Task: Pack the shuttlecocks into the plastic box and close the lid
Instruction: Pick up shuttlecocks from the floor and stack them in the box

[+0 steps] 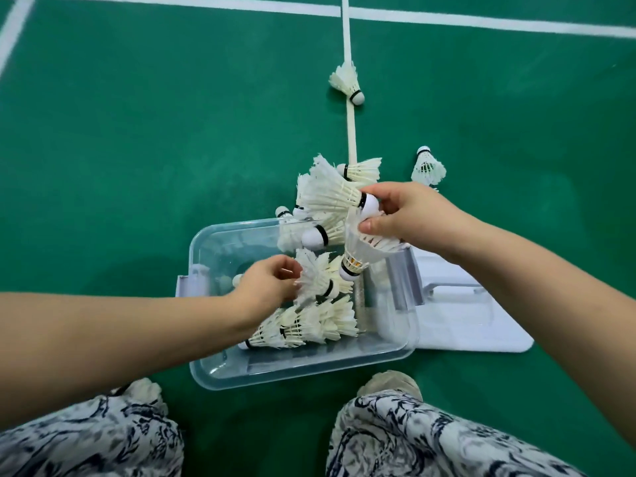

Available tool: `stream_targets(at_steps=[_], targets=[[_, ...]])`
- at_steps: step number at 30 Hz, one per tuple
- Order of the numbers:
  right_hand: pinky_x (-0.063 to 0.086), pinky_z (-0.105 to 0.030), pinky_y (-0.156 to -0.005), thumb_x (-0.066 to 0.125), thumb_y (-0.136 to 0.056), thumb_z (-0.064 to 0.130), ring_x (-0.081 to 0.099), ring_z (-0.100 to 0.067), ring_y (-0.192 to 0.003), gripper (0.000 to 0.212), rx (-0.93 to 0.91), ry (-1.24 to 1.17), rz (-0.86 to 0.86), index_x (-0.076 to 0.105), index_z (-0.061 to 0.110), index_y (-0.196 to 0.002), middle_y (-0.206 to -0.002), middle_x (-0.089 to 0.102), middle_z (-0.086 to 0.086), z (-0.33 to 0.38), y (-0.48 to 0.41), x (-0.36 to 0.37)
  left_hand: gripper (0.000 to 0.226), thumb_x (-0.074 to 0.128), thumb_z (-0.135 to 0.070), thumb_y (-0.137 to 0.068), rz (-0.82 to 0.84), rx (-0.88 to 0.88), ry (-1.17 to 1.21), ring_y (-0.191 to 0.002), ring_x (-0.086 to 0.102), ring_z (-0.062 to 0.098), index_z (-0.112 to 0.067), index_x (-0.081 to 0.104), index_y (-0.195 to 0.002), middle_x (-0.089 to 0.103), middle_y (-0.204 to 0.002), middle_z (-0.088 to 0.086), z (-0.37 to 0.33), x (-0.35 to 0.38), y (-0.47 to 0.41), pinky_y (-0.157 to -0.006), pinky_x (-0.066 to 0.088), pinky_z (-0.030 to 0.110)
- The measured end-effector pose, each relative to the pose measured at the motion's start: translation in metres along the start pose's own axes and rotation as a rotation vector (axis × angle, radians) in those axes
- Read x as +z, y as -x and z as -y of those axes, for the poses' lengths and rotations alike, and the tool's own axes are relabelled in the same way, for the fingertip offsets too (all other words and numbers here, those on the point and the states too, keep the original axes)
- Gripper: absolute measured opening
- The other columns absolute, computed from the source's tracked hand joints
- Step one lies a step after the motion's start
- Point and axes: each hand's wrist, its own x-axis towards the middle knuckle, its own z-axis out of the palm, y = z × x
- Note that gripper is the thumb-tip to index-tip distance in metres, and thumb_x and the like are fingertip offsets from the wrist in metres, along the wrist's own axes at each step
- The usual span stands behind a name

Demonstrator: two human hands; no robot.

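My right hand [409,215] pinches a shuttlecock pair [330,196] over the far edge of the plastic box [213,376]. My left hand [268,287] pinches the feathers of a third shuttlecock [318,278] inside it, above a stacked row [309,327]. The lid [481,333] lies on the green floor [137,149], touching the box.

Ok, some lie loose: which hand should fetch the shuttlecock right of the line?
Right: the right hand is nearest that shuttlecock, once emptied; the left hand is down in the box.

Lid [481,325] right of box [303,368]; shuttlecocks [309,325] inside.
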Motion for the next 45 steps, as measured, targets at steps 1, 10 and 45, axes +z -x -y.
stream_targets(at_steps=[1,10,45], targets=[[0.042,-0.03,-0.075,0.065,-0.08,0.004,0.051,-0.015,-0.076,0.026,-0.003,-0.001,-0.007,0.065,0.006,-0.106,-0.1,0.065,-0.027,-0.001,0.0,-0.001,0.028,0.051,0.01,-0.083,-0.004,-0.032,0.08,-0.066,0.051,0.018,-0.015,0.054,-0.071,0.053,-0.072,0.003,0.003,0.008,-0.002,-0.068,0.051,0.025],[0.044,-0.03,-0.077,0.064,-0.081,0.003,0.053,-0.015,-0.078,0.028,0.004,-0.017,-0.009,0.065,0.008,-0.109,-0.106,0.065,-0.027,-0.002,-0.001,0.001,0.036,0.041,0.022,-0.082,0.023,-0.265,0.407,-0.071,0.05,0.016,-0.009,0.051,-0.067,0.048,-0.073,0.006,0.025,0.045,-0.011,-0.076,0.05,0.031],[0.043,-0.026,-0.084,0.071,-0.079,0.014,0.051,-0.014,-0.082,0.046,0.053,0.087,-0.038,0.059,0.026,-0.122,-0.085,0.055,-0.001,-0.006,-0.004,0.01,0.052,0.059,-0.016,-0.083,0.203,0.151,-0.269,-0.114,0.057,0.018,-0.018,0.04,-0.131,0.057,-0.115,-0.003,0.018,0.038,-0.016,-0.103,0.042,0.032]])
